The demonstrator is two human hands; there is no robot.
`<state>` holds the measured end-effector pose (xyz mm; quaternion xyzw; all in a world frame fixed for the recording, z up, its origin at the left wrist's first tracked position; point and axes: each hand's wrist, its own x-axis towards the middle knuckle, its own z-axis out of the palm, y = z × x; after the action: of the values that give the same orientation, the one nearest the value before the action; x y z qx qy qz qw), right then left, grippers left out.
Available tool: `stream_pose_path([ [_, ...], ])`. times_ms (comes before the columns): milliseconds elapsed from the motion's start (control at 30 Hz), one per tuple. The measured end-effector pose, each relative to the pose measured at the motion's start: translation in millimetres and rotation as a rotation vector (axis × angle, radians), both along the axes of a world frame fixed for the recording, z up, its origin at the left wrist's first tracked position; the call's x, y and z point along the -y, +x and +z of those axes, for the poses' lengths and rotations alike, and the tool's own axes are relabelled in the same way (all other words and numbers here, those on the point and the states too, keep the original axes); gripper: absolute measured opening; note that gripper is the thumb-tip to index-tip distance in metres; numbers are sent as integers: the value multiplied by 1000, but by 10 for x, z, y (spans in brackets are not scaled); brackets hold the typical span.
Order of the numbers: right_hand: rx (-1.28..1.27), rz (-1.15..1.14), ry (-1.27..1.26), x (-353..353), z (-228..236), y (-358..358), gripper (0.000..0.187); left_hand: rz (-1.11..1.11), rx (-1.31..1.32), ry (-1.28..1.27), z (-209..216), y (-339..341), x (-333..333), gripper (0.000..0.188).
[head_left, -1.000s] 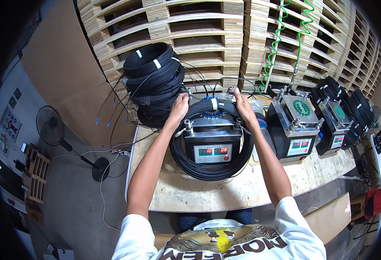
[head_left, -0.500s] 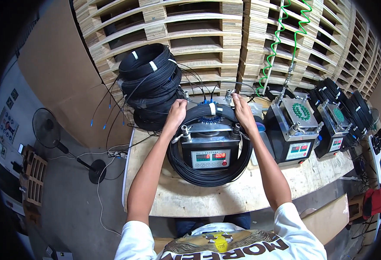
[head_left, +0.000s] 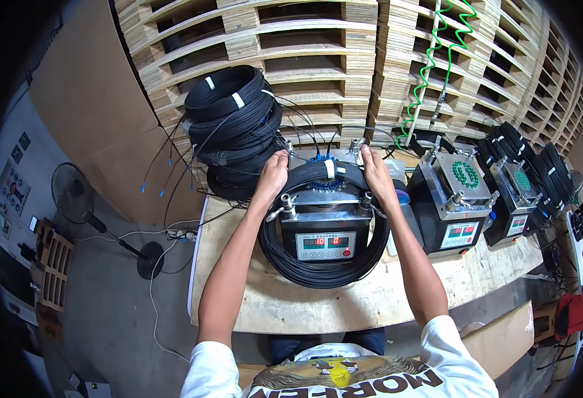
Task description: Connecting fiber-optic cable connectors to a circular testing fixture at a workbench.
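Black cable coil [head_left: 321,276], centre frame, lies between left hand [head_left: 275,174] and right hand [head_left: 377,176], roughly equidistant; fingers curled, grip cannot be told.

the person wears a white t-shirt [head_left: 371,371] with short, loose sleeves [head_left: 210,371] that end near the elbows. across its front runs a wide printed picture [head_left: 291,378] in brown and tan wavy lines, with a bright yellow patch [head_left: 340,375] in the middle and large dark brown block letters [head_left: 404,385] alongside. dark blue trousers [head_left: 365,339] show just past the near edge of the tabletop [head_left: 291,315]. the forearms [head_left: 228,272] and hands [head_left: 273,175] are bare.
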<state>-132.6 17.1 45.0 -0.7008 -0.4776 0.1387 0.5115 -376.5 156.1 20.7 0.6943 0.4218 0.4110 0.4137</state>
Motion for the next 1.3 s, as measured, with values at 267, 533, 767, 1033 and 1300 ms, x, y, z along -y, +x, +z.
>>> stream_pose_path([
  [267, 3, 49, 85, -14, -102, 74, 58, 31, -49, -92, 280, 16, 280, 50],
  [533, -84, 120, 36, 53, -9, 10, 74, 19, -82, -53, 249, -32, 232, 51],
  [767, -56, 75, -13, 78, 47, -4, 72, -20, -49, 17, 161, 1, 134, 49],
  [1033, -45, 124, 94, 20, -110, 79, 59, 29, -54, -30, 205, 17, 211, 46],
  [1300, -67, 124, 89, 48, -35, 27, 65, 19, -7, 10, 59, 0, 83, 49],
])
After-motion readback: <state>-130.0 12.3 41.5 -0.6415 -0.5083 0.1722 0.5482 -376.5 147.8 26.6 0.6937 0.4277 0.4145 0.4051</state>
